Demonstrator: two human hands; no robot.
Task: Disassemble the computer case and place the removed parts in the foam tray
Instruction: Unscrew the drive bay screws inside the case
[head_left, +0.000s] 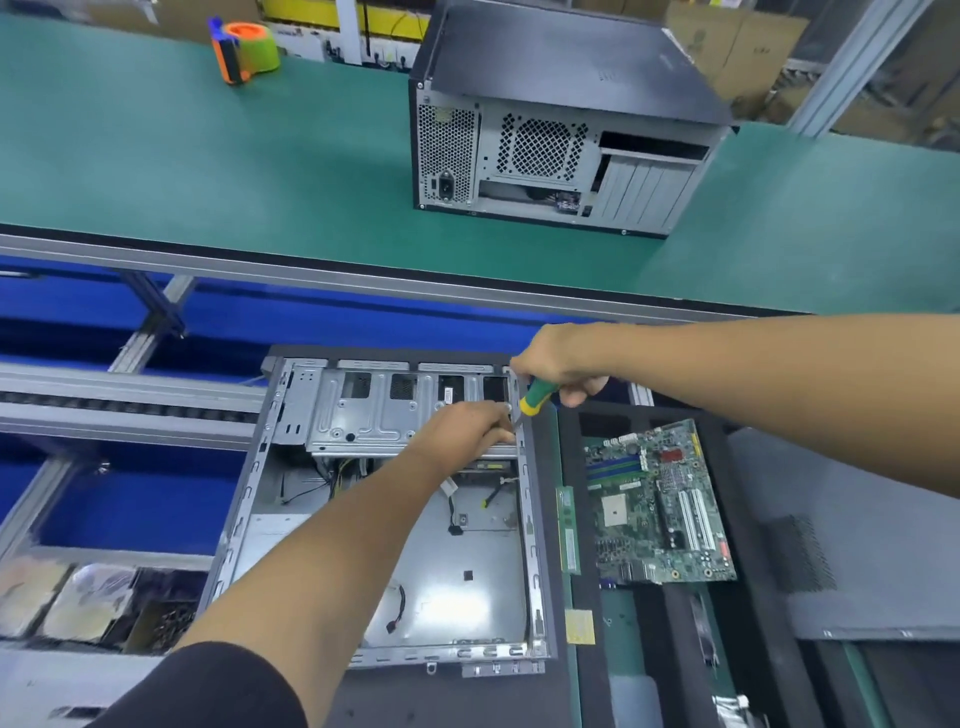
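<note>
Head view: beneath both hands we see the opened computer case (374, 519). Our left hand (467, 431) grips its drive cage (395, 410), apparently steadying it, while our right hand (558, 364) grasps the screwdriver (535, 397); right of them, the motherboard (660, 504) lies in the foam tray (582, 519).

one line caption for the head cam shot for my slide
Right hand drives a green-handled screwdriver at the open computer case's drive cage, left hand steadying; motherboard already removed.

electronics assembly line | green conveyor belt (208, 171) | cardboard boxes (737, 47)
</note>
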